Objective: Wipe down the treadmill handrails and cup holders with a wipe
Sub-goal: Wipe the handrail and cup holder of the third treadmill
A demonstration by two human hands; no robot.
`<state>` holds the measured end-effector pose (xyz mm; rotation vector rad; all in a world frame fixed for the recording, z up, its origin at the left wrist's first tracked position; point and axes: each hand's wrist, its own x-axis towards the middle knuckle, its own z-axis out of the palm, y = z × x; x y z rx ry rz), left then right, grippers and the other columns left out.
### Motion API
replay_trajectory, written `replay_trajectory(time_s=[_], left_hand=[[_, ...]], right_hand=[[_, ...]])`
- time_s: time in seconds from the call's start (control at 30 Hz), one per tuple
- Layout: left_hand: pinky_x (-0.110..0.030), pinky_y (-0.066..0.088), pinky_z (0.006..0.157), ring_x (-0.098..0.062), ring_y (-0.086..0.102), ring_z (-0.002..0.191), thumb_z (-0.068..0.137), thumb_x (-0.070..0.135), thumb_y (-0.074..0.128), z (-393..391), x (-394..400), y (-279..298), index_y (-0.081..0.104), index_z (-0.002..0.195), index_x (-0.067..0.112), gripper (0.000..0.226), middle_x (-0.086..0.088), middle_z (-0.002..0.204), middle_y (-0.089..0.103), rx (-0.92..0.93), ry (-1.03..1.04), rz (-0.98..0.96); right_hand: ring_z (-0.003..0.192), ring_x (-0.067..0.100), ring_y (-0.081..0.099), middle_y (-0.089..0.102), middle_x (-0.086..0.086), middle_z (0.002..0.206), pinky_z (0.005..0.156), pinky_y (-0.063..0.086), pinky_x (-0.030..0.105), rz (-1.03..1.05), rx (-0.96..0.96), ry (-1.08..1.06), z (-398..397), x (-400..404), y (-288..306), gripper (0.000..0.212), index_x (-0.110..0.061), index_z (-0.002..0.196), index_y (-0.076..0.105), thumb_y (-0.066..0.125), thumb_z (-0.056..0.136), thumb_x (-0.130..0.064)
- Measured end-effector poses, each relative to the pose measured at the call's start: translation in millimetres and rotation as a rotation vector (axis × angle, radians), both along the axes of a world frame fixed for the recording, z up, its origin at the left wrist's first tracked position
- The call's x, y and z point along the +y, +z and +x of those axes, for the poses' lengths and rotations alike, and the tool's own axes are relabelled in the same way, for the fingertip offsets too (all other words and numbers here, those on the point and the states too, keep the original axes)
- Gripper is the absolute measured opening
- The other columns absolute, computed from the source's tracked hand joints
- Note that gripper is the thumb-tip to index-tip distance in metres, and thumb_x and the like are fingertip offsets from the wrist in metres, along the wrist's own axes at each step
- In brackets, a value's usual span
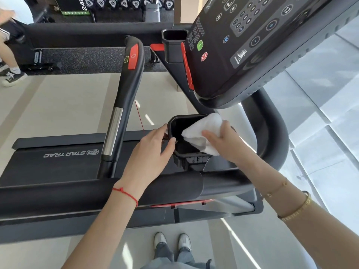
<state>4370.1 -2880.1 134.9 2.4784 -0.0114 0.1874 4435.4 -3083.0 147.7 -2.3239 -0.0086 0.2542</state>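
Left hand (153, 146) gripping near cup holder (174, 152) rim; right hand (223, 140) beside it, clutching white wipe (204, 131) pressed inside holder.

White wipe (202, 133) in right hand (223, 140) inside cup holder (174, 123), left hand (153, 146) on its rim

Two cup holders: one (175, 38) left of the console (252, 45), one (186, 140) below it; one wipe (204, 133); two hands (153, 148) (227, 144).

Gym: treadmill (58, 156), dumbbell rack (124, 2) behind.
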Motion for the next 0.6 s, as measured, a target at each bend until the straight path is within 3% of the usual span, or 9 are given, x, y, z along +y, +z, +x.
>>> replay_trajectory(time_s=[0.1, 0.2, 0.3, 0.4, 0.47, 0.53, 0.6], left_hand=[[-0.022, 0.038, 0.094, -0.015, 0.052, 0.125, 0.100, 0.042, 0.043, 0, 0, 0, 0.040, 0.147, 0.020, 0.052, 0.002, 0.139, 0.054, 0.002, 0.003, -0.002], [-0.022, 0.037, 0.096, -0.015, 0.051, 0.126, 0.100, 0.042, 0.043, -1, 1, 0, 0.040, 0.147, 0.021, 0.052, 0.003, 0.141, 0.053, 0.004, 0.004, -0.003], [-0.028, 0.046, 0.099, -0.014, 0.055, 0.120, 0.100, 0.041, 0.043, -1, 1, 3, 0.043, 0.146, 0.022, 0.050, 0.004, 0.134, 0.058, 0.005, -0.017, -0.020], [-0.036, 0.049, 0.098, -0.014, 0.057, 0.116, 0.099, 0.041, 0.042, 0, 1, 3, 0.043, 0.146, 0.021, 0.051, 0.002, 0.127, 0.060, 0.010, -0.018, -0.017], [-0.036, 0.050, 0.095, -0.014, 0.058, 0.113, 0.099, 0.040, 0.043, -1, 0, 3, 0.043, 0.146, 0.022, 0.051, 0.001, 0.124, 0.062, 0.007, -0.014, -0.012], [-0.036, 0.051, 0.092, -0.014, 0.058, 0.110, 0.099, 0.039, 0.044, -1, 0, 4, 0.044, 0.145, 0.023, 0.049, 0.001, 0.121, 0.062, 0.002, -0.017, -0.019], [-0.039, 0.051, 0.090, -0.016, 0.059, 0.107, 0.099, 0.039, 0.044, -2, 0, 4, 0.045, 0.144, 0.024, 0.047, 0.001, 0.119, 0.062, -0.004, -0.017, -0.023]], right_hand=[[0.104, 0.018, 0.055, 0.057, 0.003, 0.117, 0.075, 0.040, 0.023, 0.126, 0.026, 0.046, 16, 4, 6, 0.053, -0.003, 0.133, 0.038, 0.057, 0.096, -0.034], [0.103, 0.016, 0.060, 0.061, -0.003, 0.110, 0.075, 0.045, 0.021, 0.182, -0.047, 0.107, 8, -12, 8, 0.044, -0.009, 0.133, 0.043, 0.054, 0.097, -0.034], [0.102, 0.009, 0.063, 0.065, -0.012, 0.106, 0.085, 0.049, 0.025, 0.227, -0.130, 0.274, -8, -42, 19, 0.037, -0.021, 0.134, 0.045, 0.051, 0.100, -0.035], [0.098, 0.000, 0.059, 0.062, -0.021, 0.108, 0.080, 0.044, 0.012, 0.113, -0.131, 0.563, -19, -58, 38, 0.050, -0.025, 0.142, 0.038, 0.047, 0.097, -0.044], [0.104, -0.004, 0.051, 0.054, -0.016, 0.122, 0.087, 0.038, 0.009, 0.011, -0.140, 0.698, -22, -53, 43, 0.054, -0.020, 0.144, 0.035, 0.046, 0.097, -0.044], [0.111, 0.000, 0.043, 0.049, -0.008, 0.131, 0.094, 0.030, 0.007, -0.114, -0.188, 0.776, -26, -37, 41, 0.056, -0.015, 0.142, 0.039, 0.047, 0.095, -0.045], [0.116, 0.009, 0.046, 0.052, -0.002, 0.127, 0.097, 0.033, 0.014, -0.238, -0.230, 0.804, -30, -13, 35, 0.055, -0.013, 0.135, 0.045, 0.048, 0.094, -0.049]])
